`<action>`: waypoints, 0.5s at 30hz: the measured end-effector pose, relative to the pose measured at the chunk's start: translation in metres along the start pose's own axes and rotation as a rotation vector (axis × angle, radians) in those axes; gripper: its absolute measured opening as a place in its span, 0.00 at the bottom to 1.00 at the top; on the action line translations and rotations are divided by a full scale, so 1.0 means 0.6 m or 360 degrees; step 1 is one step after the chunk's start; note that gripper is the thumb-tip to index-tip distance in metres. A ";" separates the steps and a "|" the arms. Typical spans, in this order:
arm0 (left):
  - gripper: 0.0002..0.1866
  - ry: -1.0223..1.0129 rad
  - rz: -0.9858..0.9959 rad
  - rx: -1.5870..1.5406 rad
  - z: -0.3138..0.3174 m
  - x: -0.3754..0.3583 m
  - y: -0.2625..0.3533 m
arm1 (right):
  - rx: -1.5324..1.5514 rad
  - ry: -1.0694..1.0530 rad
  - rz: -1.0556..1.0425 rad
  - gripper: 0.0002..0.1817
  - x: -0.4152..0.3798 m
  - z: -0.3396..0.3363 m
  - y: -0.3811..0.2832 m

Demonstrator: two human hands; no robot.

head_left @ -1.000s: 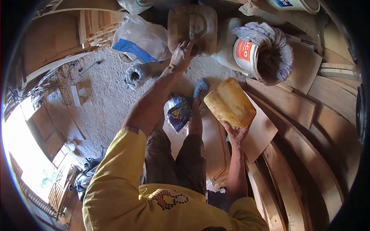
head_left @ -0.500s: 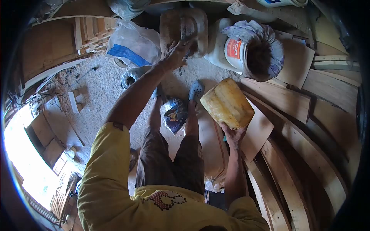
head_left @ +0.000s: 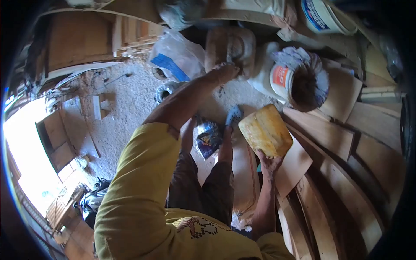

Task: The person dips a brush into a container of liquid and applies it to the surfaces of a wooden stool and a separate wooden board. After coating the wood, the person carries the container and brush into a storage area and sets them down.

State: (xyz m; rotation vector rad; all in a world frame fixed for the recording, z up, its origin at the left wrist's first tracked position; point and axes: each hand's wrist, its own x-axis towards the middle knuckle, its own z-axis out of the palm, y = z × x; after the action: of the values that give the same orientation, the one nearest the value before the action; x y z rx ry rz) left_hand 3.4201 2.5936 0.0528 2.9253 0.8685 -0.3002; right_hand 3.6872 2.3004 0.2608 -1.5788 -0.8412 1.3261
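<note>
While the right hand (head_left: 269, 164) props up a yellow jerrycan (head_left: 265, 131) from below, fingers wrapped on its bottom edge over the wooden boards (head_left: 329, 134), the left hand (head_left: 225, 71) is stretched out to a brown jerrycan (head_left: 229, 47) on the floor, fingers curled at its handle. Can't tell how tight that grip is. A lined white bucket (head_left: 294, 78) sits just beside it.

Gritty floor (head_left: 125, 108), stacked planks (head_left: 346, 143), perhaps a sunlit opening left.
</note>
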 end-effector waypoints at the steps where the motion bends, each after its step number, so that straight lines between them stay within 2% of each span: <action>1: 0.13 -0.0095 -0.0162 -0.0095 -0.057 -0.007 0.007 | -0.0023 0.0047 -0.0025 0.47 -0.004 -0.003 0.003; 2: 0.13 -0.0096 -0.0188 -0.0066 -0.054 -0.006 -0.004 | -0.0046 0.0102 -0.0051 0.47 -0.002 -0.002 0.005; 4: 0.15 -0.0306 0.0291 0.0394 -0.033 -0.007 -0.002 | -0.0043 0.0139 -0.0065 0.47 -0.009 -0.002 -0.002; 5: 0.15 -0.0318 0.0287 0.0407 -0.029 -0.001 0.001 | -0.0119 0.0151 -0.0094 0.48 -0.010 -0.008 0.009; 7: 0.17 -0.0840 -0.0575 -0.0460 -0.033 0.007 0.020 | -0.0240 0.0188 -0.0151 0.49 -0.012 -0.017 0.030; 8: 0.17 -0.0856 -0.0580 -0.0449 -0.031 0.004 0.032 | -0.0223 0.0183 -0.0142 0.49 -0.019 -0.021 0.039; 10: 0.17 -0.0702 -0.0228 0.0186 0.018 0.003 0.054 | 0.0008 0.0178 0.0102 0.49 -0.023 -0.022 0.042; 11: 0.17 -0.0614 -0.0057 0.0524 0.047 0.003 0.044 | -0.0078 0.0269 0.0095 0.50 -0.026 -0.011 0.030; 14: 0.17 -0.0365 0.0495 0.1496 0.092 -0.022 0.016 | -0.0021 0.0185 0.0075 0.51 -0.018 -0.001 0.008; 15: 0.17 -0.0379 0.0487 0.1528 0.058 -0.026 -0.001 | -0.0055 0.0210 0.0078 0.52 -0.018 0.005 -0.002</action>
State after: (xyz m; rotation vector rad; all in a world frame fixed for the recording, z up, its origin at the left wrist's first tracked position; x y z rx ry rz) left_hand 3.4011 2.5814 0.0223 3.6353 0.2381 -1.3193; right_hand 3.6820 2.2917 0.2656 -1.7038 -0.7519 1.2321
